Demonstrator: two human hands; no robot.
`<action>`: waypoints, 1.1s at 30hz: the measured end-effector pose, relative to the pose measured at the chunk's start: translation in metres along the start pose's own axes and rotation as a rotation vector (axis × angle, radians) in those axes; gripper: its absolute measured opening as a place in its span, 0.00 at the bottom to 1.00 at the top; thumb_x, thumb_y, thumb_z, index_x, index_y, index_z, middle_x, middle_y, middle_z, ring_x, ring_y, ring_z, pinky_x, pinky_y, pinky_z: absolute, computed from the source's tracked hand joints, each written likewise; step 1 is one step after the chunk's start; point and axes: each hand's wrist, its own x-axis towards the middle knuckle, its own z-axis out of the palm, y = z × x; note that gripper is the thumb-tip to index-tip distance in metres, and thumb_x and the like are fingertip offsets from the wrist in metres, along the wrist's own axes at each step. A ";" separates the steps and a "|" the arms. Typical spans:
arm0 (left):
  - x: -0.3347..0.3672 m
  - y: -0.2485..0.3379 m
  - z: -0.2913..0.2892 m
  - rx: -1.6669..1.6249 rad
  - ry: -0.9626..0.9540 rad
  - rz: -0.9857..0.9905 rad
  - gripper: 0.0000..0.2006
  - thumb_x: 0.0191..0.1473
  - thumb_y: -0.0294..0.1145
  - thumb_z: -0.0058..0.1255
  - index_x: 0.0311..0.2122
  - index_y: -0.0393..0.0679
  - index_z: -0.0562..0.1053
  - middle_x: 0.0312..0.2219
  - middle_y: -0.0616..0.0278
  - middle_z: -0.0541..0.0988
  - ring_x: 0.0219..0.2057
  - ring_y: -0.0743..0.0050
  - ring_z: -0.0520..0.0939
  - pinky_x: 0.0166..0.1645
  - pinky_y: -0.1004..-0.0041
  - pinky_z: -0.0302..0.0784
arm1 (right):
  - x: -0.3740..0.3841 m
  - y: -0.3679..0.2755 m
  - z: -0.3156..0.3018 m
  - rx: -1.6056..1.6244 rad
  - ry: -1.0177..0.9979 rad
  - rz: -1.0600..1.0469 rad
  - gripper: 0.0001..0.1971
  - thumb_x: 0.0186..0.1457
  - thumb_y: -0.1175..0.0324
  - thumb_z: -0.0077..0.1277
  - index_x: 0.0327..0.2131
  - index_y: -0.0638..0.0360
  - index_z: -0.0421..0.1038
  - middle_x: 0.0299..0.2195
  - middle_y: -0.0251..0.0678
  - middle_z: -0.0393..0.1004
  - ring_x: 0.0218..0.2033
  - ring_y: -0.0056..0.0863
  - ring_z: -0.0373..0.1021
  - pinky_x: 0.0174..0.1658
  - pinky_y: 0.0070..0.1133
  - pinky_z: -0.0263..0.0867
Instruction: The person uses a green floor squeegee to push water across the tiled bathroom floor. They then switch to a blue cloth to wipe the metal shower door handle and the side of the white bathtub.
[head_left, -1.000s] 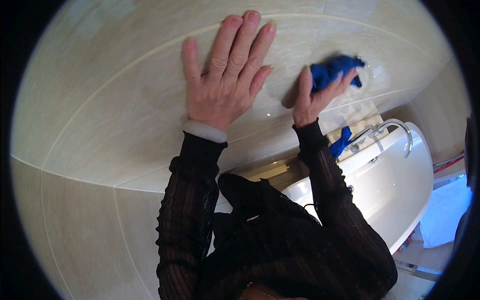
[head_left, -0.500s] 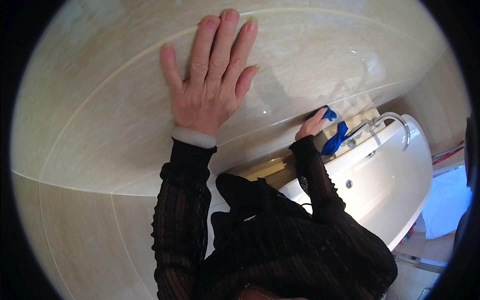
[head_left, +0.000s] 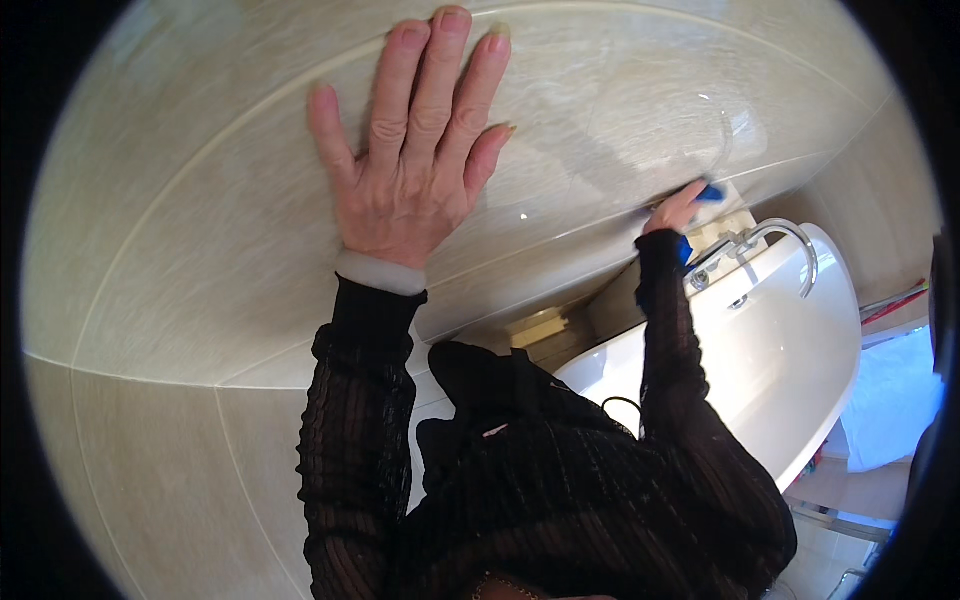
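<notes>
My left hand (head_left: pixel 405 185) lies flat on the beige tiled wall (head_left: pixel 230 220), fingers spread, a pale band around its wrist. Farther right, my right hand (head_left: pixel 676 208) is closed around a bright blue cloth (head_left: pixel 711 193) low against the same wall. Part of the cloth sticks out past the fingertips. More blue shows beside the right cuff; my sleeve hides the rest of it. Just below that hand is the pale ledge behind the bathtub, with a chrome tap (head_left: pixel 790 228) arching over the tub.
The white bathtub (head_left: pixel 755 380) curves along the right of my body, its rim close to my right arm. A light blue-white cloth or sheet (head_left: pixel 888 400) hangs beyond the tub. Red and grey tubes or cords (head_left: pixel 893 305) run near it. A yellowish block (head_left: pixel 540 328) sits low between wall and tub.
My right hand has slid along the wall to the right and slightly away from me with the blue cloth. My left hand stays flat in nearly the same place.
</notes>
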 end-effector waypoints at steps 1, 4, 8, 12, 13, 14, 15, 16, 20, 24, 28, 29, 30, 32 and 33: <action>0.001 -0.002 -0.001 0.002 0.007 -0.002 0.25 0.51 0.55 0.38 0.54 0.61 0.62 0.56 0.68 0.58 0.58 0.70 0.55 0.61 0.54 0.28 | -0.013 0.017 -0.012 -0.095 0.065 0.207 0.31 0.58 0.51 0.34 0.53 0.72 0.50 0.52 0.49 0.58 0.51 0.37 0.58 0.54 0.22 0.50; 0.003 0.001 -0.004 0.005 -0.028 0.009 0.25 0.50 0.55 0.38 0.54 0.61 0.62 0.56 0.68 0.58 0.58 0.70 0.55 0.61 0.53 0.28 | -0.066 0.030 -0.020 -0.174 0.053 0.150 0.33 0.57 0.50 0.34 0.54 0.72 0.48 0.54 0.50 0.54 0.54 0.38 0.54 0.56 0.22 0.47; 0.001 0.001 -0.006 0.004 -0.039 0.006 0.26 0.50 0.55 0.39 0.54 0.60 0.61 0.56 0.68 0.57 0.58 0.70 0.55 0.61 0.53 0.29 | -0.091 -0.048 0.024 -0.206 -0.214 -0.246 0.34 0.57 0.56 0.36 0.57 0.72 0.37 0.58 0.52 0.40 0.60 0.40 0.40 0.60 0.26 0.33; 0.004 -0.016 -0.020 0.072 -0.039 0.017 0.26 0.50 0.54 0.39 0.54 0.60 0.61 0.56 0.68 0.57 0.58 0.71 0.55 0.61 0.53 0.29 | -0.027 -0.103 0.075 -0.197 -0.346 -0.613 0.37 0.54 0.53 0.41 0.56 0.73 0.39 0.57 0.55 0.41 0.59 0.43 0.40 0.60 0.28 0.33; 0.003 -0.007 -0.010 0.036 -0.040 0.018 0.26 0.50 0.54 0.39 0.54 0.60 0.61 0.56 0.68 0.57 0.58 0.71 0.55 0.61 0.53 0.29 | 0.011 -0.108 0.070 -0.316 -0.289 -0.743 0.36 0.55 0.53 0.41 0.56 0.72 0.41 0.57 0.54 0.44 0.59 0.43 0.42 0.60 0.28 0.35; 0.002 -0.004 -0.006 0.008 -0.006 0.033 0.26 0.50 0.54 0.39 0.54 0.60 0.61 0.56 0.68 0.58 0.58 0.71 0.55 0.61 0.53 0.29 | 0.038 -0.119 0.072 -0.269 -0.270 -0.847 0.32 0.55 0.54 0.40 0.54 0.72 0.47 0.54 0.54 0.51 0.56 0.44 0.48 0.59 0.28 0.38; 0.000 -0.002 0.000 -0.021 0.025 0.047 0.26 0.50 0.54 0.39 0.54 0.60 0.61 0.56 0.68 0.58 0.58 0.71 0.55 0.61 0.53 0.29 | 0.062 -0.126 0.070 -0.272 -0.215 -0.949 0.27 0.56 0.56 0.39 0.49 0.72 0.54 0.49 0.52 0.58 0.50 0.42 0.56 0.55 0.28 0.44; 0.000 -0.001 0.002 -0.039 0.055 0.061 0.26 0.50 0.54 0.39 0.54 0.60 0.61 0.56 0.69 0.58 0.58 0.71 0.55 0.61 0.53 0.29 | 0.087 -0.120 0.062 -0.219 -0.201 -0.838 0.26 0.56 0.56 0.39 0.46 0.73 0.56 0.46 0.50 0.61 0.46 0.40 0.58 0.53 0.27 0.48; 0.001 -0.001 -0.001 -0.035 0.052 0.058 0.26 0.50 0.54 0.39 0.54 0.60 0.61 0.56 0.69 0.58 0.58 0.71 0.56 0.61 0.52 0.29 | 0.083 -0.077 0.028 -0.141 -0.064 -0.205 0.26 0.56 0.54 0.39 0.44 0.74 0.59 0.41 0.46 0.66 0.40 0.34 0.62 0.47 0.24 0.56; 0.004 -0.003 -0.007 -0.032 0.065 0.057 0.26 0.50 0.54 0.39 0.54 0.60 0.61 0.56 0.69 0.58 0.58 0.72 0.56 0.61 0.52 0.30 | -0.006 -0.006 -0.004 -0.263 -0.095 -0.158 0.29 0.57 0.56 0.38 0.52 0.74 0.51 0.50 0.51 0.59 0.50 0.37 0.57 0.53 0.23 0.50; -0.001 -0.001 -0.005 -0.044 0.033 0.044 0.26 0.50 0.54 0.40 0.55 0.61 0.60 0.56 0.70 0.58 0.58 0.72 0.56 0.61 0.52 0.31 | -0.075 -0.079 0.030 -0.382 -0.400 -0.667 0.30 0.56 0.62 0.38 0.56 0.71 0.42 0.59 0.53 0.38 0.61 0.44 0.35 0.60 0.31 0.28; -0.001 0.000 -0.008 -0.025 0.005 0.034 0.26 0.50 0.54 0.40 0.55 0.61 0.60 0.56 0.70 0.58 0.58 0.72 0.56 0.61 0.52 0.31 | -0.074 -0.097 0.043 -0.336 -0.392 -0.663 0.31 0.56 0.61 0.40 0.57 0.69 0.42 0.59 0.53 0.38 0.61 0.46 0.34 0.60 0.33 0.28; -0.001 0.004 -0.010 -0.021 -0.018 0.020 0.26 0.50 0.54 0.40 0.55 0.61 0.60 0.56 0.70 0.57 0.58 0.72 0.56 0.61 0.52 0.31 | -0.058 -0.119 0.054 -0.358 -0.433 -0.855 0.32 0.54 0.59 0.41 0.57 0.68 0.43 0.59 0.53 0.38 0.61 0.47 0.33 0.60 0.35 0.29; 0.001 -0.002 -0.016 0.023 -0.044 0.008 0.27 0.50 0.54 0.40 0.55 0.61 0.60 0.56 0.70 0.57 0.58 0.72 0.56 0.60 0.52 0.31 | -0.034 -0.155 0.087 -0.301 -0.441 -1.111 0.30 0.54 0.57 0.42 0.56 0.65 0.48 0.58 0.52 0.43 0.60 0.50 0.37 0.59 0.37 0.32; -0.001 -0.002 -0.012 0.019 -0.040 0.007 0.27 0.49 0.54 0.40 0.55 0.61 0.60 0.57 0.70 0.57 0.58 0.72 0.55 0.60 0.52 0.31 | -0.015 -0.162 0.096 -0.306 -0.413 -1.210 0.28 0.54 0.57 0.41 0.54 0.64 0.51 0.57 0.51 0.47 0.59 0.49 0.40 0.59 0.36 0.34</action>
